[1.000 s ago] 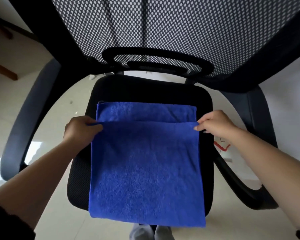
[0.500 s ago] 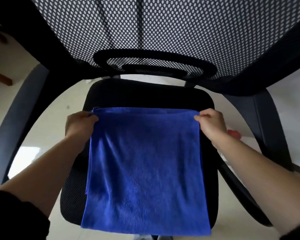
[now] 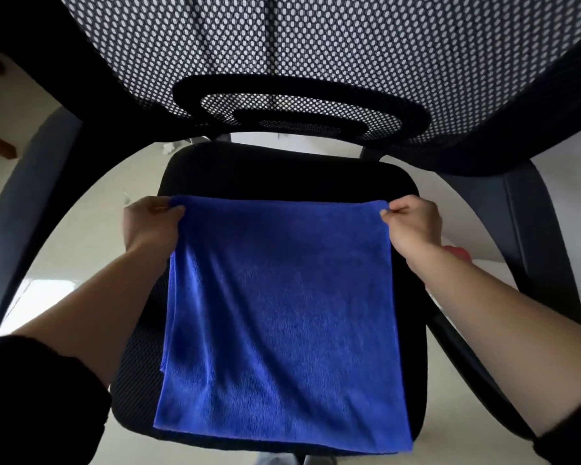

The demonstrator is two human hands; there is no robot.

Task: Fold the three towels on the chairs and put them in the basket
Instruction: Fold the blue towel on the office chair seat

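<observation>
Our left hand (image 3: pixel 150 223) and right hand (image 3: pixel 413 223) each pinch a far corner of the square blue terry towel (image 3: pixel 279 323), spread between them over the black mesh chair seat (image 3: pixel 282 176).

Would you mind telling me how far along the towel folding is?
One fold looks made: the blue towel lies doubled on the chair seat. The left hand and right hand pinch its far corners. No other towels or basket show, so those remain.
</observation>
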